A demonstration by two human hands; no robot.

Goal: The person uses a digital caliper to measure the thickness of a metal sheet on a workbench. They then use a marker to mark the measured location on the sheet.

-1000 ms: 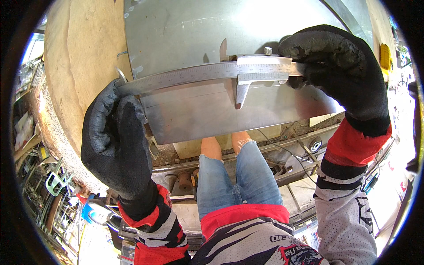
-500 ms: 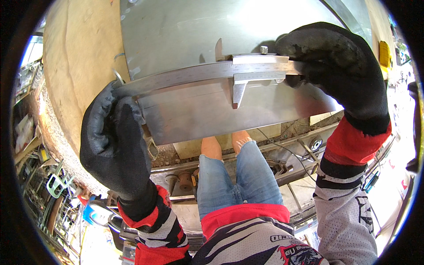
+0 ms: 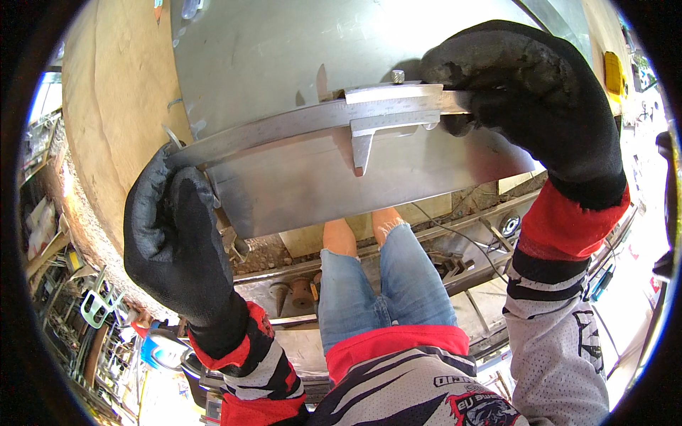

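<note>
A long metal vernier caliper stretches across a shiny metal sheet, near the sheet's front edge. My left hand, in a black work glove, is closed around the caliper's left end and the sheet's left edge. My right hand, gloved the same way, grips the beam just right of the sliding jaw. That slider sits well away from the left end, with its small knurled screw on top and its lower jaw pointing toward me. My fingertips are partly hidden behind the tool.
The sheet rests on a pale wooden board. A yellow tool lies at the far right. Below the near edge are a metal frame, a dark cable and my legs. Cluttered tools, including a pale green handle, lie at lower left.
The caliper, the sheet and both hands sit slightly farther left in the picture. The grip of each hand and the slider's place along the beam look the same.
</note>
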